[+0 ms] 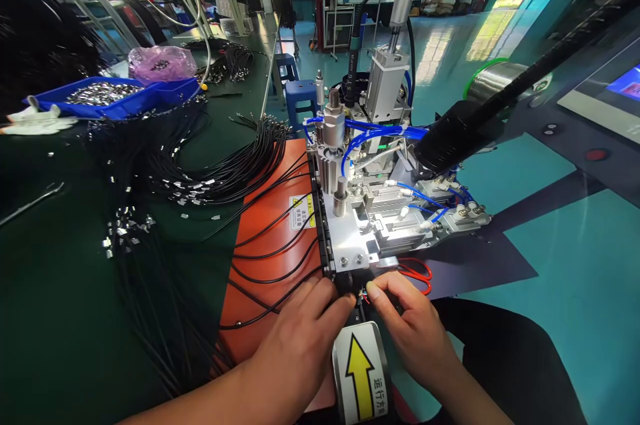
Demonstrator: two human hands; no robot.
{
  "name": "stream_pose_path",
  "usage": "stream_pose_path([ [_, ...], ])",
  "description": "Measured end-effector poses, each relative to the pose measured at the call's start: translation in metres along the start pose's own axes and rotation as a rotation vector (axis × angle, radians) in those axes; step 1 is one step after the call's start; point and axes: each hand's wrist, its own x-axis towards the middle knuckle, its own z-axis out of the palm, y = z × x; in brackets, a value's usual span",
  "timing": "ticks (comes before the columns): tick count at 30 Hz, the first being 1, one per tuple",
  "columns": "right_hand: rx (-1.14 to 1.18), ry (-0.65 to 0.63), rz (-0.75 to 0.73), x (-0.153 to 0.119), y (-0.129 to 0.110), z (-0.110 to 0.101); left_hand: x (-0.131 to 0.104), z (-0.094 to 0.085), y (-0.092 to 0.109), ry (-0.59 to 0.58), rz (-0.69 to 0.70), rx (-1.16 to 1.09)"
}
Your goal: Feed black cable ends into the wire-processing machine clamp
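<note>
My left hand (306, 321) is closed at the front of the machine, thumb and fingers drawn together at the black feed edge; what they grip is hidden. Just right of them, thin coloured wires (364, 295) show in the gap between both hands. My right hand (413, 318) pinches at these wires with thumb and index finger. Several black cables (275, 275) lie across the orange plate (260, 225), their ends in the machine's dark edge strip (323, 231). Directly ahead of my hands stands the metal machine (350, 238) with cylinders and blue air hoses.
A yellow arrow sign (359, 371) sits below my hands. Bundled cables (240, 171) with metal ends cover the green table at left, near a blue tray (107, 97) of small metal parts. A black flexible arm (465, 131), a wire spool (500, 85) and red-handled scissors (420, 275) are at right.
</note>
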Motion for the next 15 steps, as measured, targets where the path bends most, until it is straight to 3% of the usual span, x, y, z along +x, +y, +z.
stream_pose_path([
  [15,-0.046,0.031,-0.001,-0.0013,0.0022,0.0030,0.0030,-0.0036,0.0024,-0.071,0.010,0.112],
])
